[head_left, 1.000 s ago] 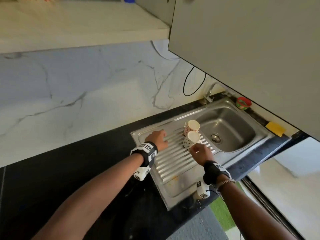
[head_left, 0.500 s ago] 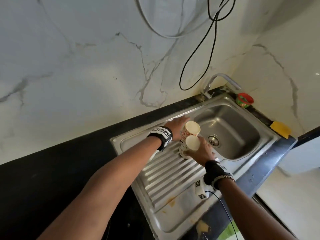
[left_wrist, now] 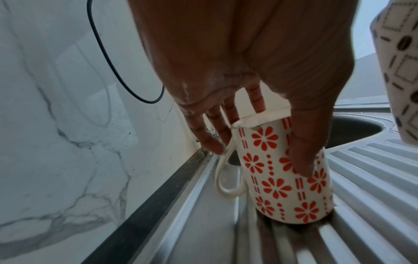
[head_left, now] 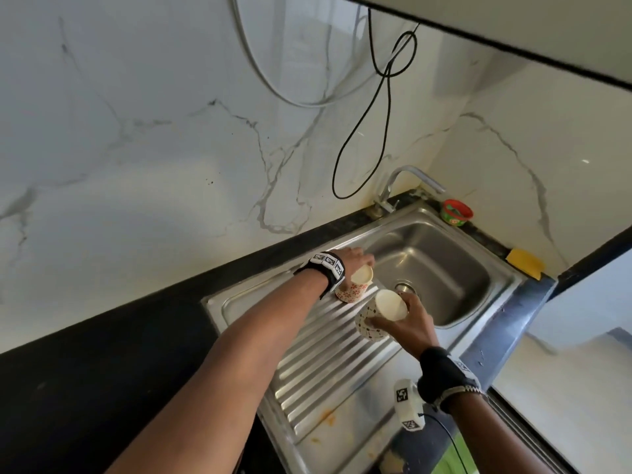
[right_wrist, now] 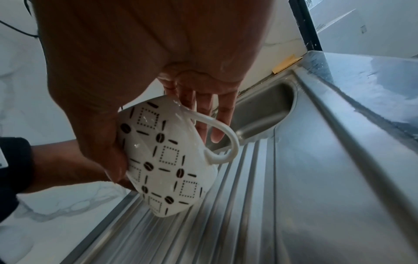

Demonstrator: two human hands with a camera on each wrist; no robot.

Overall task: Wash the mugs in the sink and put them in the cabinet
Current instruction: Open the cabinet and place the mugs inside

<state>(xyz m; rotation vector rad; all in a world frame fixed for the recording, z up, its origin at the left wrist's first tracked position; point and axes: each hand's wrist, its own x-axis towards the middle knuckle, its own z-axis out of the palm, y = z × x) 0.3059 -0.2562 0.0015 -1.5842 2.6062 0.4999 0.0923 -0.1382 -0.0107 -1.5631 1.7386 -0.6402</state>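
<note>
Two mugs on the draining board [head_left: 328, 367] left of the sink basin [head_left: 444, 268], flowered mug [head_left: 354, 283] behind tilted bean-patterned mug [head_left: 372, 323], faucet [head_left: 403, 186] behind basin.

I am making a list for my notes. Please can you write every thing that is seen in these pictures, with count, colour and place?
red-flower mug: 1, white with red flowers, standing on the drainboard by the basin
black-pattern mug: 1, white with black marks, tilted, lifted above the drainboard
sink: 1, steel, set in the black counter
tap: 1, steel, behind the basin
small tub: 1, red and green, back corner
sponge: 1, yellow, right of the basin
cable: 1, black, hanging on the wall
left hand: grip on the red-flower mug
right hand: grip on the black-pattern mug
</note>
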